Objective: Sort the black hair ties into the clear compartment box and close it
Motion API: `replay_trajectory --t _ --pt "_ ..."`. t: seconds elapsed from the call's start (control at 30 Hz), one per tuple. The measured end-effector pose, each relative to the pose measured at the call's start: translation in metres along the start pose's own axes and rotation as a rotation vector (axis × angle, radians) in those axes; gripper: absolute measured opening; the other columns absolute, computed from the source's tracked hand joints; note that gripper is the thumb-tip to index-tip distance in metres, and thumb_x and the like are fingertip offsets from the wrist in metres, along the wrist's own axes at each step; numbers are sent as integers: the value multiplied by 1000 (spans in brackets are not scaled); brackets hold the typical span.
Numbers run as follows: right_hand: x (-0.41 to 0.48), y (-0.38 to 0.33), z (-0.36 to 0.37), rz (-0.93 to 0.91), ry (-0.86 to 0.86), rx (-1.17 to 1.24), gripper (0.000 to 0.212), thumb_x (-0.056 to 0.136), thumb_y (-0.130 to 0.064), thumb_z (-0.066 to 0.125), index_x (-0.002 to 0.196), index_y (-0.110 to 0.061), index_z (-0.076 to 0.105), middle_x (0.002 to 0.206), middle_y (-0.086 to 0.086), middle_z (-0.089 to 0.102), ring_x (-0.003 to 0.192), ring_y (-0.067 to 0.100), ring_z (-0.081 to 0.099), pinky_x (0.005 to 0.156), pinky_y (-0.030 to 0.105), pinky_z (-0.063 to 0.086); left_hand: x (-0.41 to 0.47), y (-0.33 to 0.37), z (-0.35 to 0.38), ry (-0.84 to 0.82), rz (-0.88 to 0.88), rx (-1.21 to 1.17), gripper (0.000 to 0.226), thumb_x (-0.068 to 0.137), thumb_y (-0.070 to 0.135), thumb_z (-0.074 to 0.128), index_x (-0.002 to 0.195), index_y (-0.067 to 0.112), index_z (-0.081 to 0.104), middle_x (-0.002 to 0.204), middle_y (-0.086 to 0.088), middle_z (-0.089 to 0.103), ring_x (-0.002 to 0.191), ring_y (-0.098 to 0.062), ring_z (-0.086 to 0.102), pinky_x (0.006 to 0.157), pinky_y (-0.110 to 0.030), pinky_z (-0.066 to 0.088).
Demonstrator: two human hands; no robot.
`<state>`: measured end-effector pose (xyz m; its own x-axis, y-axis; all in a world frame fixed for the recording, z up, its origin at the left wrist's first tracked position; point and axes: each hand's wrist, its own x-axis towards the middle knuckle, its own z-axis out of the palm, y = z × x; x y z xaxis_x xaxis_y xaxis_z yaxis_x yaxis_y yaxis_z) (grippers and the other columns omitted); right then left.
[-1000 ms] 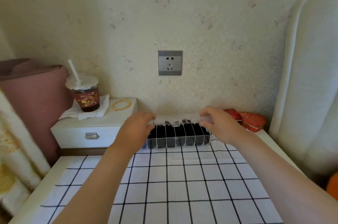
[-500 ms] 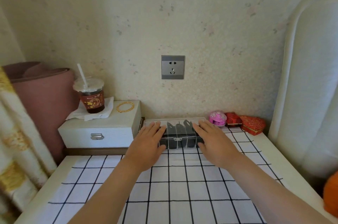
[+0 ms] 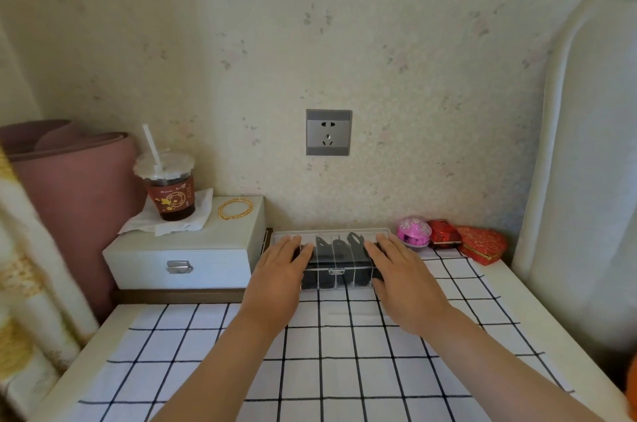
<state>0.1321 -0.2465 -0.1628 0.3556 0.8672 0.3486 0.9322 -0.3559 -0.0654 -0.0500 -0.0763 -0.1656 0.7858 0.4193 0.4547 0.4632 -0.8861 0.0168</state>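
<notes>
At the far left a dusty-pink rolled mat (image 3: pixel 79 187) stands against the wall. Beside it a white wooden drawer box with a metal latch (image 3: pixel 182 259) carries a clear plastic cup of dark drink with a brown sleeve and a white straw (image 3: pixel 169 187), which sits on a white paper napkin (image 3: pixel 203 214); a thin gold bangle (image 3: pixel 235 208) lies flat just right of the cup.

The left hand (image 3: pixel 279 278) rests palm down, fingers stretched flat, on the left end of the clear plastic compartment box (image 3: pixel 336 271). The box stands at the back edge of the white cloth with a black grid pattern (image 3: pixel 344 370), near the wall, and its transparent lid lies down over the compartments. The black hair ties (image 3: pixel 339 249) show through the lid as dark shapes in the middle compartments between the two hands; how many there are is hard to tell through the plastic. A small clasp sits at the centre of the front rim, though whether it is latched cannot be made out.

The right hand (image 3: pixel 406 283) lies flat and spread in the same way on the right end of the lid, gripping nothing.

Above the box a grey wall socket (image 3: pixel 328 132) is set in the wall. Right of the box stand a shiny pink round trinket box (image 3: pixel 413 232), a small red box (image 3: pixel 444 232) and a red heart-shaped box with gold pattern (image 3: pixel 482 244), in a row along the wall.
</notes>
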Motion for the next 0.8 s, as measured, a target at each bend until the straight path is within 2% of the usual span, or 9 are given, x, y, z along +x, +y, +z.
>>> replay_trajectory --t 0.1,0.17,0.23,0.3,0.37,0.5,0.6,0.7,0.8 --pt "9 -1 -2 23 -35 -3 68 102 -32 48 159 -24 12 167 3 11 155 25 4 125 41 11 7 1 -2 32 -40 32 68 65 4 83 129 17 62 121 -8 61 110 -28 59 88 -40 53" --pt "16 -1 -3 37 -52 -1 69 101 -34 47 159 -24 12 166 3 12 155 24 3 124 42 11 13 0 0 42 -61 36 66 67 7 81 129 18 62 119 -6 60 107 -26 57 87 -38 51" --pt "25 -1 -4 55 -77 12 68 101 -35 47 159 -24 12 165 2 13 154 23 3 123 42 11 20 0 1 32 -71 23 61 80 14 72 137 21 54 128 -4 54 115 -24 51 96 -36 46" --pt "33 -1 -3 59 -96 19 70 101 -37 48 159 -23 11 164 2 14 154 23 3 123 43 13 28 -1 4 -6 -78 -22 58 94 27 58 148 22 39 142 -1 43 130 -22 39 109 -34 35" --pt "41 1 -1 60 -117 28 72 100 -38 49 159 -22 11 164 3 14 154 23 2 123 45 16 35 -5 5 -52 -99 -71 63 97 37 51 154 23 26 150 1 32 138 -20 28 117 -33 25" --pt "52 7 -1 86 -170 82 74 99 -38 51 159 -23 11 165 3 11 154 23 1 122 49 20 43 -10 5 -142 -85 -81 73 98 45 49 157 22 14 158 0 21 146 -22 16 123 -40 15" --pt "60 9 -6 114 -190 153 73 99 -36 54 159 -22 16 163 3 16 153 23 6 121 50 23 50 -14 1 -210 -68 -96 75 98 47 48 158 22 10 162 0 15 150 -22 8 124 -41 9" --pt "62 7 -4 134 -207 168 71 98 -37 55 158 -24 20 163 5 19 151 24 12 121 51 22 50 -15 -5 -250 -67 -157 73 98 44 50 157 24 12 162 1 18 150 -20 12 123 -39 11" --pt "70 4 -22 130 -165 152 69 98 -37 55 158 -27 21 165 7 18 152 25 13 123 51 16 58 -11 -27 -215 -87 -295 67 97 40 54 155 26 23 158 1 32 145 -19 28 119 -38 25"
